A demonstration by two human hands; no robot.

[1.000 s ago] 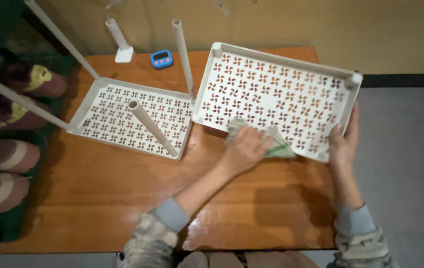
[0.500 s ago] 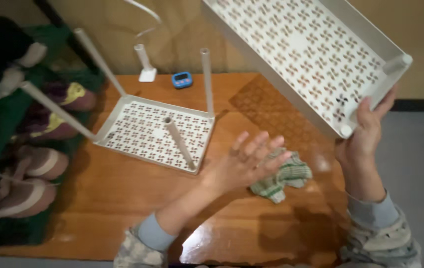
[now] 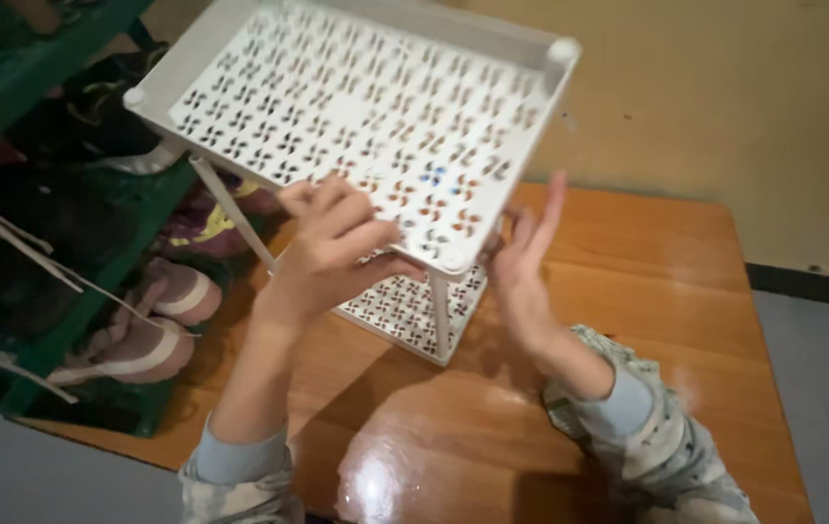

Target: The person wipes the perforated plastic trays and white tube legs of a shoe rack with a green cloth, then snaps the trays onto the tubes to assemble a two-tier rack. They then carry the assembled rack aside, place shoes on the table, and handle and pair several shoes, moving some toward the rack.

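Observation:
A white perforated shelf tray is held up in the air, tilted, above a second white tray that rests on the wooden table. White poles rise from the lower tray toward the upper tray's corner sockets. My left hand curls its fingers over the near edge of the upper tray. At the tray's near right corner, my right hand is flat, its fingers spread and pointing up alongside the tray's side. The cloth is out of sight.
A green shoe rack with several shoes stands left of the table. A beige wall runs behind. A grey floor shows at the right and lower left.
The upper tray has swung from high on the right over to the left, above the lower tray's poles. My left hand has left the cloth and taken the tray; my right hand has released its corner.

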